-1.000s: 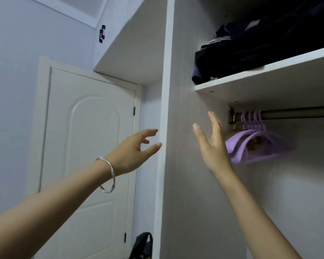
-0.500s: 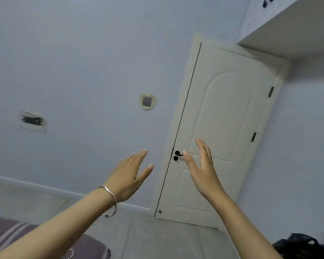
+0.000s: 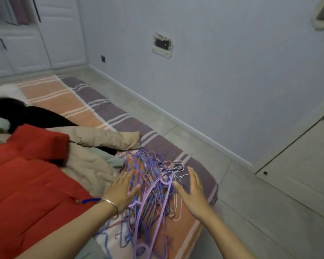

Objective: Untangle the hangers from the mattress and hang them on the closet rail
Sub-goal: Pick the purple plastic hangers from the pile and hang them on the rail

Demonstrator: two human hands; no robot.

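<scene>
a tangled heap of hangers (image 3: 150, 186) lies on the striped mattress (image 3: 105, 107) between two hands. the left hand (image 3: 120, 191) is at its left edge and the right hand (image 3: 192, 191) at its right, both flat-fingered and gripping nothing. the hangers are thin, in purple, blue, pink and white, too many to count; one thicker lilac hanger lies on top.

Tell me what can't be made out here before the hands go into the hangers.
All in the head view:
- How many hangers there are and which hooks interlock: lost in blur and overlap.
- The pile's near end: cut off by the bottom edge.
- Whether the left hand or right hand touches the pile: unclear.
- Any hangers under the red jacket: hidden.
- The closet rail: out of frame.
</scene>
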